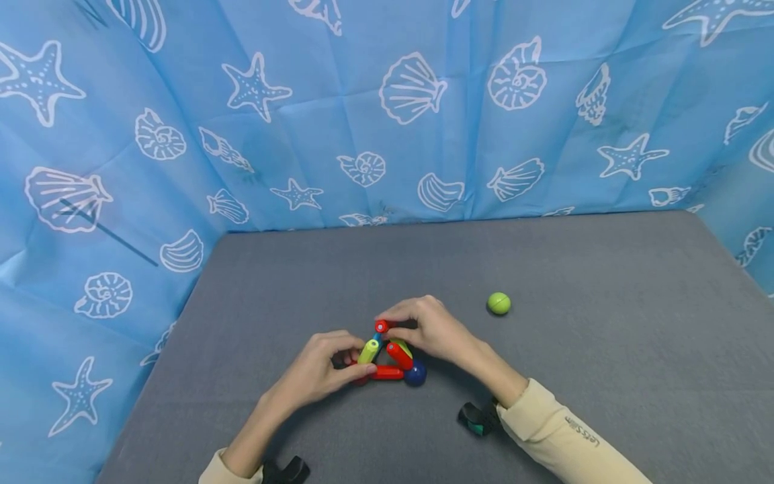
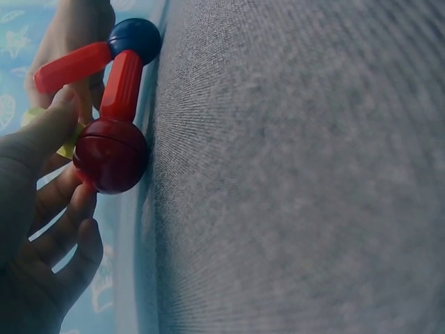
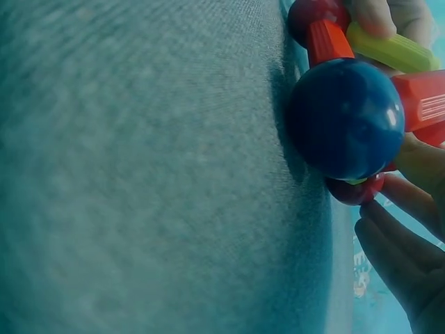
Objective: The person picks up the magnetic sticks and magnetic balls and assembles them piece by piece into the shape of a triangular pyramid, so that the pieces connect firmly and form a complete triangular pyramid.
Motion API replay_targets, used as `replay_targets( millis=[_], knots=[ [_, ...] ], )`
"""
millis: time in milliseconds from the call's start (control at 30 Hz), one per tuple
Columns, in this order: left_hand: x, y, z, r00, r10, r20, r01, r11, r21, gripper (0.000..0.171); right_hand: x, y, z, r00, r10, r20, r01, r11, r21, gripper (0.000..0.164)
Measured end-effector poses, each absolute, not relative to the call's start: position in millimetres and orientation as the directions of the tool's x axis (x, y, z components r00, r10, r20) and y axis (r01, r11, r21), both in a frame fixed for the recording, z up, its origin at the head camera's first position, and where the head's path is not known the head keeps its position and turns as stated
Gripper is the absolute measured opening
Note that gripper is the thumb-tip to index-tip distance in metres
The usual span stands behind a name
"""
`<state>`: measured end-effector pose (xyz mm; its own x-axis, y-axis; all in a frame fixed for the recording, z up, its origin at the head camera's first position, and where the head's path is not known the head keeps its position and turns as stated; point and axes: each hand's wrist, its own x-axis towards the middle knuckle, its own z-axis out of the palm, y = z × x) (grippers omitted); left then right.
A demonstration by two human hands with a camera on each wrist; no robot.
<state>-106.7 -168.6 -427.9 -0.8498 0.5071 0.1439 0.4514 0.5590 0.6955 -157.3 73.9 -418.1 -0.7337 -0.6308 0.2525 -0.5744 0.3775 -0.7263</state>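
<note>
A small frame of coloured magnetic rods and balls stands on the grey table, between my two hands. My left hand (image 1: 323,363) pinches an upright yellow-green rod (image 1: 367,352) by the frame's left corner, where a dark red ball (image 2: 111,156) sits. From the far side, my right hand (image 1: 438,329) holds a red rod (image 1: 381,326) at the top, its end facing the head camera. A red rod (image 1: 388,372) along the front joins the dark red ball to a dark blue ball (image 1: 415,374). Another red rod (image 1: 400,356) slants up from the blue ball. The frame's back is partly hidden by my fingers.
A lime-green ball (image 1: 498,303) lies on the grey tabletop (image 1: 605,323), beyond my right hand and to its right. Blue curtain (image 1: 338,128) with white shells and starfish hangs along the table's back and sides. Black wrist straps (image 1: 478,418) show near both cuffs.
</note>
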Motion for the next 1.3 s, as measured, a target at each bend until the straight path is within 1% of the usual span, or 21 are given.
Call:
replay_targets(
  millis=[100,167,233,333,400,467,600,733,933,1067,1233,1300],
  knots=[
    [-106.8,-168.7,-427.6,-0.848,0.51,0.144,0.454,0.557,0.695,0.019,-156.6,74.7,-418.0,-0.736,-0.629,0.25,-0.578,0.392,-0.716,0.032],
    [-107.0,-168.8,-427.7,-0.848,0.51,0.145,0.454,0.557,0.696,0.018,-155.8,76.8,-417.3,-0.751,-0.615,0.242,-0.565,0.407,-0.717,0.036],
    [-107.0,-168.8,-427.7,-0.848,0.508,0.149,0.454,0.553,0.699,0.018,-154.2,81.5,-416.1,-0.767,-0.598,0.234,-0.543,0.409,-0.733,0.032],
    [-107.2,-168.9,-427.9,-0.85,0.503,0.158,0.455,0.548,0.702,0.017,-151.2,91.9,-414.6,-0.772,-0.602,0.205,-0.49,0.358,-0.795,0.02],
    [-107.2,-168.7,-427.8,-0.848,0.503,0.165,0.46,0.546,0.7,0.016,-149.1,98.8,-415.0,-0.754,-0.633,0.175,-0.455,0.312,-0.834,0.017],
    [-107.2,-168.8,-428.4,-0.847,0.505,0.168,0.465,0.547,0.696,0.016,-147.4,103.4,-417.3,-0.725,-0.676,0.136,-0.42,0.276,-0.865,0.02],
    [-106.2,-168.9,-429.3,-0.847,0.505,0.165,0.464,0.553,0.692,0.016,-143.8,105.5,-421.7,-0.673,-0.736,0.076,-0.396,0.272,-0.877,0.026],
    [-105.2,-168.6,-429.3,-0.85,0.502,0.162,0.459,0.551,0.697,0.016,-140.6,103.7,-421.4,-0.668,-0.742,0.054,-0.394,0.291,-0.872,0.02],
    [-105.7,-168.5,-429.8,-0.851,0.501,0.156,0.455,0.557,0.695,0.016,-137.7,100.8,-420.5,-0.682,-0.728,0.071,-0.41,0.299,-0.862,0.018],
    [-105.8,-168.6,-429.8,-0.852,0.501,0.151,0.452,0.559,0.695,0.017,-136.4,98.7,-421.3,-0.693,-0.715,0.095,-0.446,0.321,-0.836,0.017],
    [-105.7,-169.1,-429.0,-0.851,0.506,0.142,0.449,0.558,0.698,0.019,-136.1,102.4,-420.2,-0.707,-0.699,0.107,-0.457,0.335,-0.824,0.023],
    [-105.6,-169.5,-428.6,-0.848,0.511,0.143,0.454,0.558,0.695,0.021,-137.3,108.6,-418.6,-0.722,-0.681,0.122,-0.459,0.34,-0.821,0.026]
  ],
)
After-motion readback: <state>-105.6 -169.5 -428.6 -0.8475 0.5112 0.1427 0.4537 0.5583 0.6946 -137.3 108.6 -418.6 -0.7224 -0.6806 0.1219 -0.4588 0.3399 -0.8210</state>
